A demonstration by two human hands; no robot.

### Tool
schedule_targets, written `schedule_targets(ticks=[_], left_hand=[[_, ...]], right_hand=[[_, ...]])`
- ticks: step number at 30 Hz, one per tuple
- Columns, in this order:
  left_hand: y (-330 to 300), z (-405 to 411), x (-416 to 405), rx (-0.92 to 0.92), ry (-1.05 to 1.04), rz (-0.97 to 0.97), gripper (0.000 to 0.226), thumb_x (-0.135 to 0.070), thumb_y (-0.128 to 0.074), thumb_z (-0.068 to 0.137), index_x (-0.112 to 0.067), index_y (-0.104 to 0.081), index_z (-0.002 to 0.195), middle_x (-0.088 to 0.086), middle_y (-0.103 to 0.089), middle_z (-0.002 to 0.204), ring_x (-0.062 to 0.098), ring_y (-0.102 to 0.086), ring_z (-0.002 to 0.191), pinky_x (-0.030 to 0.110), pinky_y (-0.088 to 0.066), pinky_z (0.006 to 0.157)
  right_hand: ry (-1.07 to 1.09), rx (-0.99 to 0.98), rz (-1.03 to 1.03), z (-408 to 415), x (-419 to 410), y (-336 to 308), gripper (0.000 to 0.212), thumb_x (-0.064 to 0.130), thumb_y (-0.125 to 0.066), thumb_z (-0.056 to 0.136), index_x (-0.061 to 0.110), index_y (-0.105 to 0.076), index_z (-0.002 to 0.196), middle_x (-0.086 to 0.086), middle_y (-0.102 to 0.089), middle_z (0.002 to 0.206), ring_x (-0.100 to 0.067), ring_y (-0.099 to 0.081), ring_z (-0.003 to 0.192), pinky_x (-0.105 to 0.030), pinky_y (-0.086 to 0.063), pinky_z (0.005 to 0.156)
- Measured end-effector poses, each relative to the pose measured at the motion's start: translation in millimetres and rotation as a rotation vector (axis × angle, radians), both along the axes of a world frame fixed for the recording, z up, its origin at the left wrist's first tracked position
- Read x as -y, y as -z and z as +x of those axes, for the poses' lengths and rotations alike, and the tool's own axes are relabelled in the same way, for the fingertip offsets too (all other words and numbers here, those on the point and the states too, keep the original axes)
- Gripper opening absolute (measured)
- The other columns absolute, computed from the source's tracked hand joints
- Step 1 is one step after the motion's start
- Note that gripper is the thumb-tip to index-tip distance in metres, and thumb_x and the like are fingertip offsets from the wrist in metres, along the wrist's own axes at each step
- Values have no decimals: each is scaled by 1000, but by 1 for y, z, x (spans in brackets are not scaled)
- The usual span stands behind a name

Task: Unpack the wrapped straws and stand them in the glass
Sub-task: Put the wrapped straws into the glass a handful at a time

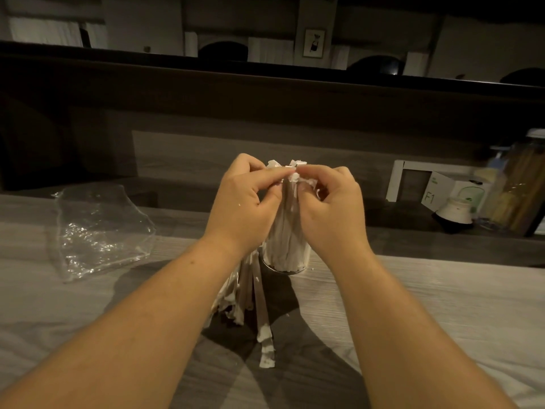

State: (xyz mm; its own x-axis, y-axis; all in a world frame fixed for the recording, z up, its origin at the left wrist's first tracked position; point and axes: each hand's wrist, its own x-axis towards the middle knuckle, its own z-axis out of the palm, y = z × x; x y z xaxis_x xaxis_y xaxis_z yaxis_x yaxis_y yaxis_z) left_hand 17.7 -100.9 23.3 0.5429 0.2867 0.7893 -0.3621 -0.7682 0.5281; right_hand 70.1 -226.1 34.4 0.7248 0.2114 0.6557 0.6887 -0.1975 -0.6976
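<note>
While loose paper wrappers (250,299) lie on the table (442,305) below the wrists, the left hand (244,199) and right hand (327,205) pinch white wrapped straws (287,228) standing in the glass (284,258) under the fingers. Left of the fingers lies clear plastic wrap (100,228); far right, a white box (454,193).

Both hands meet above a glass (285,255) packed with white straws (287,231) mid-bench, the left hand (244,199) and right hand (330,208) pinching paper at the straw tops; crumpled clear plastic (100,231) lies toward the bench's (442,305) left edge.
</note>
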Motion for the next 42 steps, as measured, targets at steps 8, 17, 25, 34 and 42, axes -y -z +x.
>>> schedule_targets(ticks=[8,17,25,34,42], left_hand=[[4,-10,3,39,54,-232,29,-11,-59,98,-24,-69,122,-1,-55,109,0,-57,88,10,-48,76],[21,-44,-13,-190,-94,-334,24,-8,-61,96,-29,-69,104,1,-64,109,3,-61,93,6,-46,73],[34,-63,-29,-459,-224,-317,18,-13,-62,95,-27,-68,85,-3,-69,79,10,-65,71,16,-47,53],[38,-55,-38,-795,-325,-71,30,-45,-72,86,-14,-74,87,2,-72,78,17,-66,75,38,-58,75],[35,-46,-38,-835,-288,-158,30,-43,-78,80,-13,-75,80,4,-72,72,19,-68,72,37,-57,68]], right_hand=[[-12,-20,57,-4,3,4,33,16,-65,96,34,-64,123,7,-51,110,-7,-58,90,-13,-53,74],[18,235,31,-37,-11,13,16,13,-73,88,18,-66,101,3,-56,101,-9,-56,87,-16,-47,73],[-106,-26,-289,-49,-20,26,15,20,-64,94,25,-70,107,12,-65,79,-6,-63,76,-28,-56,75],[-29,-306,-855,-45,-24,26,18,32,-66,93,17,-66,83,-3,-69,77,-19,-68,75,-33,-59,68],[-69,-304,-872,-48,-30,26,17,26,-68,91,14,-67,79,-3,-66,70,-17,-65,67,-28,-48,53]])
